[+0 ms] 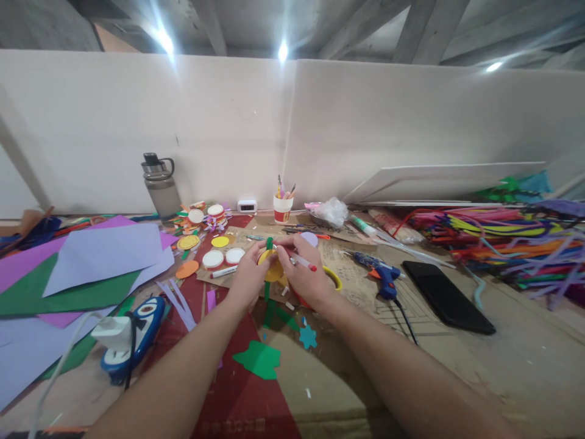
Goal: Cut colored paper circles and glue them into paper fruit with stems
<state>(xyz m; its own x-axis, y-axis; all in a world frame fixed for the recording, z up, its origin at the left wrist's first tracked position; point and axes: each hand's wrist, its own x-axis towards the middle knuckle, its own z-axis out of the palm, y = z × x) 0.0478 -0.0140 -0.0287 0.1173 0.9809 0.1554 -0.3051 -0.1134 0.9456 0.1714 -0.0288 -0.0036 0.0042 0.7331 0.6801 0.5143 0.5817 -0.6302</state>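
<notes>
My left hand [249, 274] is closed on a yellow paper disc [273, 268], pinching it at the edge. A green paper strip [269, 244] stands up at the top of the disc, and green shows below it too. My right hand [304, 271] is closed around a marker pen [302, 261] with a red end, its fingers meeting the disc. Part of a yellow-and-red handle [336, 278], perhaps scissors, shows behind my right wrist. White round lids with red rims [212, 260] and another marker [223, 272] lie left of my hands.
Coloured paper sheets [105, 256] and a power strip [137, 335] lie at left. A bottle [161, 186] and pen cup [283, 208] stand at the back. To the right are a blue glue gun [387, 279], a phone [445, 296] and coloured strips [512, 244]. Green scraps [260, 360] lie in front.
</notes>
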